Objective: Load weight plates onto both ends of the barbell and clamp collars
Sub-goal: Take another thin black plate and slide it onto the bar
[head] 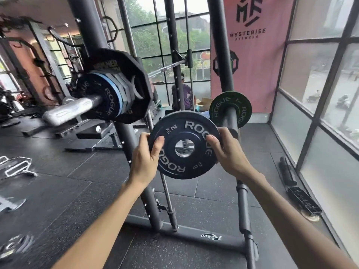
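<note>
Weight plate (pixel 181 131), a small black disc marked ROGUE and 2 KG, is held up in the air in front of the person, its face tilted toward the camera and its centre hole open to view. The left hand (pixel 147 154) grips its left rim, thumb curled over the face near the lettering and the other fingers hidden behind the disc. The right hand (pixel 227 150) grips the right rim the same way, thumb lying on the face and fingers wrapped behind. Both forearms reach up from the bottom of the view, so the plate sits between the 2 hands and touches nothing else.

Up and to the left, well apart from the held plate, the barbell sleeve (pixel 73 111) points toward the camera, its silver end bare. Further in on it sit a black ROGUE plate (pixel 101 100), a blue-edged plate (pixel 118 94) behind that, and a large many-sided black plate (pixel 136 82) innermost.

Just behind the held plate's upper right, a green ROGUE plate (pixel 217 108) hangs on a peg of the dark rack (pixel 139 191). A pink banner (pixel 252 61) reading MYSTERISE FITNESS hangs behind it. The black rubber floor (pixel 77 191) spreads below, windows (pixel 320 94) line the right side, and a person (pixel 183 94) sits in the background.
</note>
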